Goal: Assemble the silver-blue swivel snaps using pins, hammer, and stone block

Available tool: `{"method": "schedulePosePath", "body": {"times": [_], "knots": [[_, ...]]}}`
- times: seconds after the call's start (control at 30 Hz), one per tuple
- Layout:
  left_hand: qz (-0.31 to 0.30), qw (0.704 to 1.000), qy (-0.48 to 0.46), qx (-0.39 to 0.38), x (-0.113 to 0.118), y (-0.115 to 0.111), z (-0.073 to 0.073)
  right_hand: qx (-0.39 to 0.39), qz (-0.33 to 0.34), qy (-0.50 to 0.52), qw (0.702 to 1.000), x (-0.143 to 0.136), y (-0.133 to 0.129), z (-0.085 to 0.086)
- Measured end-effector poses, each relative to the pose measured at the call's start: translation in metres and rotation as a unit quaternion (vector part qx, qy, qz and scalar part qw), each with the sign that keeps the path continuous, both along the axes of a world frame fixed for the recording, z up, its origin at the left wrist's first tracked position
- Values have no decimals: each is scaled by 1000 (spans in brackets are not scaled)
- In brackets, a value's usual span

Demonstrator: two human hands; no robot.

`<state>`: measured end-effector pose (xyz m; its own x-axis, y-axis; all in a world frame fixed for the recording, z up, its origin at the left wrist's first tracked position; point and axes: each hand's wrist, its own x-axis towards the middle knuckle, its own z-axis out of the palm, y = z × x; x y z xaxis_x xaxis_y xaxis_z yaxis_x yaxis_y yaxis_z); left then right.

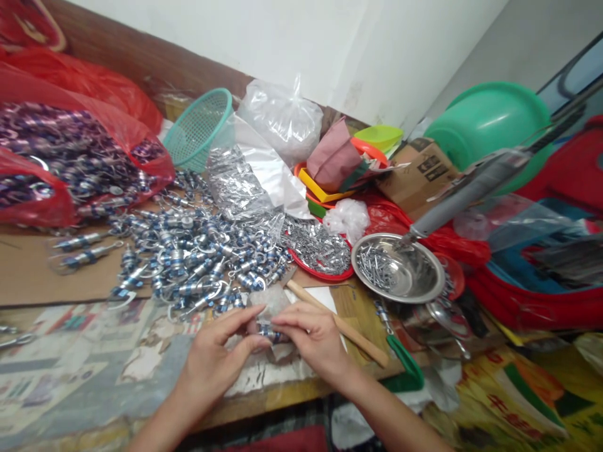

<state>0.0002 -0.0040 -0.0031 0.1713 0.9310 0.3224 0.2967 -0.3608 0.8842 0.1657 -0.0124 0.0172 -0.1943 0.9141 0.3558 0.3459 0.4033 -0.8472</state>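
My left hand [217,351] and my right hand [316,338] meet over the table's front edge. Between their fingertips is a small silver-and-blue metal fitting [272,333], pinched from both sides and partly covered by the fingers. Beneath and behind it sits a greyish block [271,300], blurred and partly hidden. A wooden handle [353,333] lies just right of my right hand; I cannot tell what its far end joins. Beyond my hands spreads a heap of similar silver-and-blue fittings [188,254], several with curved hooks.
A red plate [330,276] of small metal pieces and a steel bowl [419,276] with pins stand right of the heap. A grey rod-shaped tool [471,191] slants over the bowl. At left is a red bag [127,119] of fittings; behind, a teal basket [200,125].
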Motion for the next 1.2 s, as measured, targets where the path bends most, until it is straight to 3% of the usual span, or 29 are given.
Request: {"method": "schedulePosePath", "body": {"times": [0.27, 0.53, 0.63, 0.73, 0.83, 0.93, 1.07, 1.2], "knots": [[-9, 999, -9, 44, 0, -1, 3, -50, -10, 59, 997, -2, -2, 4], [-48, 998, -23, -19, -1, -3, 6, -44, 13, 91, 995, -3, -5, 2], [-30, 995, -46, -89, -1, -4, 9, 15, 1, 53, 998, -1, -12, -2], [-19, 989, -54, -138, -2, -4, 16, 136, -4, -38, 990, 5, -18, -6], [-45, 990, -2, -132, -4, -4, 23, 233, 24, -137, 962, 13, -20, -9], [-52, 994, 33, -86, -5, -2, 28, 266, 37, -185, 945, 17, -18, -7], [-42, 995, 19, -84, -7, -2, 29, 224, 27, -146, 963, 11, -16, -3], [-30, 977, -63, -199, -5, -9, 24, 151, 6, -49, 987, 2, -17, 0]]}}
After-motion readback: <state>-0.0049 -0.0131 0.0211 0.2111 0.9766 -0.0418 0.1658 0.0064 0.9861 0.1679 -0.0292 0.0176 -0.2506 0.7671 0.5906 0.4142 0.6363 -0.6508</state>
